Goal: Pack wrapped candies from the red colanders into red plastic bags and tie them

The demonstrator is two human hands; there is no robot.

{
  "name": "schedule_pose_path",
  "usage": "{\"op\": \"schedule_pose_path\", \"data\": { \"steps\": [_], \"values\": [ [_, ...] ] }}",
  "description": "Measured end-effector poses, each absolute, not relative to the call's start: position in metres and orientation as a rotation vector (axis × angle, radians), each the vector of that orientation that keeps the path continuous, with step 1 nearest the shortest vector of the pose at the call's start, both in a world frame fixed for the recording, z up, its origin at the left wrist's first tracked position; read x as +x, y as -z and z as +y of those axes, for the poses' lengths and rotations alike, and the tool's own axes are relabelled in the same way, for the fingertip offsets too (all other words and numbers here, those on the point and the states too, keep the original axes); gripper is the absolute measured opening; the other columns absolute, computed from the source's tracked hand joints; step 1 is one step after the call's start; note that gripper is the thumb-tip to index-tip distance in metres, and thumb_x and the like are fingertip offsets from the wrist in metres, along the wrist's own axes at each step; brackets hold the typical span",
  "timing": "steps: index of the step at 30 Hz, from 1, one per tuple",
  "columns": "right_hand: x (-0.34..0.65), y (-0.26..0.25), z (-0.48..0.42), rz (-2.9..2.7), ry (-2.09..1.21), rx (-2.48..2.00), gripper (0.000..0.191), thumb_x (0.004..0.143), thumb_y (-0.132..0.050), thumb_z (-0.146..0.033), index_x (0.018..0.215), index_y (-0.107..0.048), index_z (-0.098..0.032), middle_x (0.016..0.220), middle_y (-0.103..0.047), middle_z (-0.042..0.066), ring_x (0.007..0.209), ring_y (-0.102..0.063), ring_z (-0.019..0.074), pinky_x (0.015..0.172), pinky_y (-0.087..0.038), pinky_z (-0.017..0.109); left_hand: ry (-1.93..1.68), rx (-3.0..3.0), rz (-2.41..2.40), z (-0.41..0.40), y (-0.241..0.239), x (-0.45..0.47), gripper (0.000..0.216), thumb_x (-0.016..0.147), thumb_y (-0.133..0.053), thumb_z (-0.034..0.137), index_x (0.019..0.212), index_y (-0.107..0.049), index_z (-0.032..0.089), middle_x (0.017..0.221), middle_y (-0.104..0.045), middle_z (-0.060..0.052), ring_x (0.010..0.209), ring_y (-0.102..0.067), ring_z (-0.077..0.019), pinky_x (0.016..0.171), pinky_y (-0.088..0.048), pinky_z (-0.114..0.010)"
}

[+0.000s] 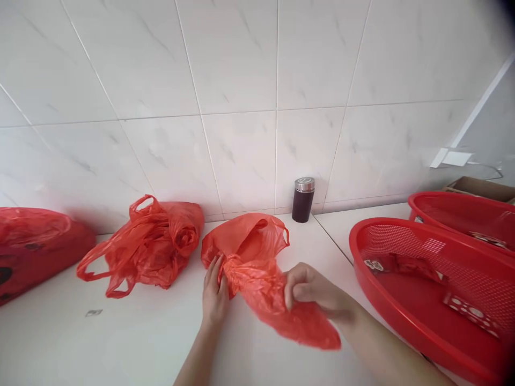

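The red plastic bag [261, 287] lies crumpled on the white table [140, 348]; the left hand [216, 295] sits at its eight o'clock, fingers over the gathered part, seemingly to steady it, though I cannot tell whether the thumb pinches; the right hand [308, 288], apart from the left at about three o'clock, is clenched on loose plastic, probably to control that end; at nine to ten o'clock rests a bundled red bag [155, 252]; at one o'clock a dark flask [303, 203] stands upright near the wall [241, 161], likely out of the hands' way; at three o'clock a red basket [380, 289] encloses small items [470, 313], its sides presumably containing them.
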State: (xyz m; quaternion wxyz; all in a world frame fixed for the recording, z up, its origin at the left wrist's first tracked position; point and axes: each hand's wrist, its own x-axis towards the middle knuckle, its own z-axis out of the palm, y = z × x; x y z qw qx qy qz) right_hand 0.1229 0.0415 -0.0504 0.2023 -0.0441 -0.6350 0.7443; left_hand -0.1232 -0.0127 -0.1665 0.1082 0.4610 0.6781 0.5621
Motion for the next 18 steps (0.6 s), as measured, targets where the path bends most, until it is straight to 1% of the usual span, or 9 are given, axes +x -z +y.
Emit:
{"op": "schedule_pose_path", "data": {
  "steps": [1,4,7,10,11,13,15,16,18],
  "values": [
    [0.132,0.053,0.044,-1.687,-2.080,-0.181,0.024,0.077,-0.074,-0.042,0.072,-0.071,-0.018,0.078,-0.064,0.001,0.076,-0.060,0.0143,0.074,-0.047,0.028,-1.655,1.365,1.994,-0.012,0.167,-0.123,0.046,0.091,-0.049,0.035,0.136,-0.049,0.025,0.149,-0.046,-0.011,0.141,-0.036,-0.0304,0.116,-0.028,-0.054],
    [0.152,0.062,0.046,-1.639,-1.987,-0.395,0.022,0.073,-0.080,-0.033,0.078,-0.065,-0.018,0.083,-0.061,0.000,0.075,-0.057,0.0129,0.069,-0.044,0.026,-1.701,1.362,1.999,-0.014,0.159,-0.118,0.052,0.090,-0.051,0.029,0.140,-0.042,0.025,0.147,-0.046,-0.012,0.137,-0.041,-0.0294,0.110,-0.038,-0.051],
    [0.164,0.064,0.039,-1.500,-1.933,-0.479,0.024,0.076,-0.077,-0.031,0.081,-0.056,-0.021,0.082,-0.057,-0.002,0.072,-0.055,0.0116,0.065,-0.043,0.024,-1.801,1.384,2.030,-0.027,0.134,-0.105,0.047,0.092,-0.046,0.026,0.138,-0.041,0.027,0.149,-0.043,-0.011,0.140,-0.037,-0.0271,0.113,-0.033,-0.049],
    [0.172,0.058,0.029,-1.339,-1.883,-0.522,0.025,0.079,-0.074,-0.034,0.085,-0.051,-0.024,0.085,-0.056,-0.002,0.073,-0.057,0.0129,0.065,-0.045,0.026,-1.881,1.553,1.985,-0.051,0.101,-0.082,0.039,0.094,-0.043,0.031,0.133,-0.047,0.028,0.152,-0.040,-0.006,0.144,-0.030,-0.0260,0.118,-0.026,-0.046],
    [0.174,0.056,0.027,-1.309,-1.874,-0.529,0.026,0.079,-0.073,-0.035,0.086,-0.051,-0.024,0.088,-0.057,-0.002,0.075,-0.058,0.0137,0.066,-0.047,0.027,-1.869,1.650,1.931,-0.060,0.092,-0.073,0.041,0.095,-0.044,0.033,0.135,-0.046,0.029,0.152,-0.039,-0.006,0.144,-0.030,-0.0267,0.117,-0.027,-0.046],
    [0.177,0.052,0.023,-1.299,-1.881,-0.526,0.026,0.079,-0.072,-0.035,0.087,-0.050,-0.025,0.091,-0.058,-0.002,0.078,-0.060,0.0149,0.069,-0.048,0.028,-1.702,1.808,1.856,-0.074,0.082,-0.057,0.053,0.090,-0.054,0.038,0.141,-0.041,0.031,0.151,-0.041,-0.008,0.141,-0.036,-0.0290,0.113,-0.033,-0.047],
    [0.178,0.050,0.021,-1.318,-1.893,-0.528,0.025,0.080,-0.071,-0.035,0.089,-0.049,-0.026,0.092,-0.060,-0.002,0.078,-0.061,0.0151,0.070,-0.049,0.029,-1.466,1.774,1.851,-0.084,0.081,-0.047,0.061,0.083,-0.064,0.039,0.141,-0.044,0.032,0.138,-0.055,-0.009,0.124,-0.055,-0.0289,0.102,-0.045,-0.044],
    [0.178,0.049,0.020,-1.320,-1.892,-0.534,0.026,0.079,-0.071,-0.035,0.090,-0.049,-0.027,0.093,-0.061,-0.002,0.079,-0.061,0.0151,0.070,-0.049,0.029,-1.377,1.685,1.858,-0.088,0.084,-0.045,0.055,0.082,-0.065,0.038,0.135,-0.051,0.031,0.125,-0.064,-0.008,0.110,-0.063,-0.0270,0.095,-0.050,-0.041],
    [0.180,0.048,0.020,-1.305,-1.879,-0.565,0.029,0.078,-0.072,-0.036,0.092,-0.048,-0.027,0.094,-0.062,-0.001,0.077,-0.062,0.0147,0.069,-0.049,0.027,-1.304,1.481,1.860,-0.097,0.089,-0.046,0.031,0.084,-0.061,0.038,0.113,-0.066,0.028,0.100,-0.072,-0.005,0.085,-0.068,-0.0220,0.079,-0.053,-0.035]
  ]
}}
